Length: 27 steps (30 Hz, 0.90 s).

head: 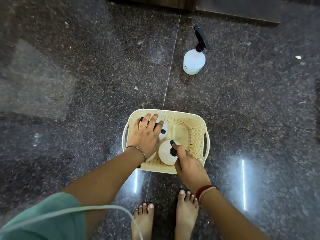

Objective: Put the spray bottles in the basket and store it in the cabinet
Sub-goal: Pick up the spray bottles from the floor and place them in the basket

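A cream perforated basket [194,135] stands on the dark floor in front of my feet. Inside it two white spray bottles with black heads stand upright. My left hand [147,134] rests flat over the black head of the far left bottle [163,131], fingers spread. My right hand [186,161] grips the black trigger head of the near bottle [165,154]. A third white spray bottle [194,60] stands alone on the floor, well beyond the basket to the right.
The dark wooden base of a cabinet [239,9] runs along the top edge. My bare feet [166,217] are just behind the basket. A thin pale cable [97,207] crosses my teal sleeve at lower left. Small white scraps dot the speckled floor.
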Motion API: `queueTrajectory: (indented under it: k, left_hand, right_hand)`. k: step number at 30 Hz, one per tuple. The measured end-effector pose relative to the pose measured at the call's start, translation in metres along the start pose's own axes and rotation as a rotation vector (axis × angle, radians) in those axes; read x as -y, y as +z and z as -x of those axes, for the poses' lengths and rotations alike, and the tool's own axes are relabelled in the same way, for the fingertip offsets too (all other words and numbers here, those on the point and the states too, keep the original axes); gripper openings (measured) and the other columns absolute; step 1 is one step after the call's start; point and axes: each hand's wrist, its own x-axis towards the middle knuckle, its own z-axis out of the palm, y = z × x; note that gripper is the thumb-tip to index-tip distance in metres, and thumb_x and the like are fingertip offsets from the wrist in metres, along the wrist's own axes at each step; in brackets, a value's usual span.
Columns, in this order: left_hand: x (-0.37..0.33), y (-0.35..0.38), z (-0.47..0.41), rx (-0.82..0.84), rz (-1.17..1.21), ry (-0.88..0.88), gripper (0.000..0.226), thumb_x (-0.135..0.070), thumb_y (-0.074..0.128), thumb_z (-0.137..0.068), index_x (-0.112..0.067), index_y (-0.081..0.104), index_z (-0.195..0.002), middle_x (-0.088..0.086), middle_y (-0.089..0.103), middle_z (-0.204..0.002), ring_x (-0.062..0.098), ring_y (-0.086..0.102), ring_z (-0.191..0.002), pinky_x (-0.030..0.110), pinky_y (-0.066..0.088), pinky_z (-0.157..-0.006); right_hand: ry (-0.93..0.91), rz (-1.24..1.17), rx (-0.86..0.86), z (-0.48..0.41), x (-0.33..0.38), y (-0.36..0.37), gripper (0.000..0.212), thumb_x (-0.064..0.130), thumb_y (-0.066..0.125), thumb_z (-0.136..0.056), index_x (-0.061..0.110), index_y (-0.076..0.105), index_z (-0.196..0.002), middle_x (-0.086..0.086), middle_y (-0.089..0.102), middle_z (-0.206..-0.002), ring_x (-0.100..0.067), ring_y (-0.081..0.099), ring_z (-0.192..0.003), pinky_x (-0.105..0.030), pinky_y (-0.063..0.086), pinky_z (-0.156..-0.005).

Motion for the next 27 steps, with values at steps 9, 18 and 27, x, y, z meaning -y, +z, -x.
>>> queueTrajectory:
  k: [9, 18, 27]
  left_hand:
    - [-0.004, -0.002, 0.002, 0.007, -0.049, -0.008, 0.065, -0.045, 0.04, -0.088, -0.022, 0.015, -0.144, 0.007, 0.011, -0.156, 0.027, 0.002, -0.144, 0.067, -0.011, -0.104]
    - [-0.008, -0.049, -0.042, -0.171, 0.1, 0.04, 0.065, -0.05, 0.044, -0.084, -0.018, 0.027, -0.139, 0.01, 0.015, -0.155, 0.028, 0.001, -0.144, 0.065, -0.005, -0.107]
    - [0.034, -0.014, -0.053, 0.036, 0.047, -0.017, 0.083, -0.071, 0.034, -0.076, -0.021, 0.02, -0.141, 0.005, 0.006, -0.155, 0.028, -0.015, -0.142, 0.064, -0.018, -0.103]
  right_hand:
    - [0.071, 0.148, -0.12, -0.003, 0.024, -0.002, 0.045, 0.053, 0.038, -0.09, 0.024, 0.037, -0.125, -0.001, 0.058, -0.124, -0.024, 0.065, -0.091, -0.033, 0.053, -0.066]
    - [0.052, -0.076, -0.608, -0.142, 0.013, -0.124, 0.046, 0.033, 0.05, -0.092, 0.016, 0.036, -0.133, -0.013, 0.04, -0.137, -0.024, 0.049, -0.115, -0.038, 0.046, -0.093]
    - [0.246, 0.104, -0.308, -0.294, -0.018, -0.2, 0.089, 0.025, 0.059, -0.089, 0.013, -0.005, -0.149, -0.014, -0.003, -0.158, -0.039, 0.016, -0.141, -0.045, 0.019, -0.114]
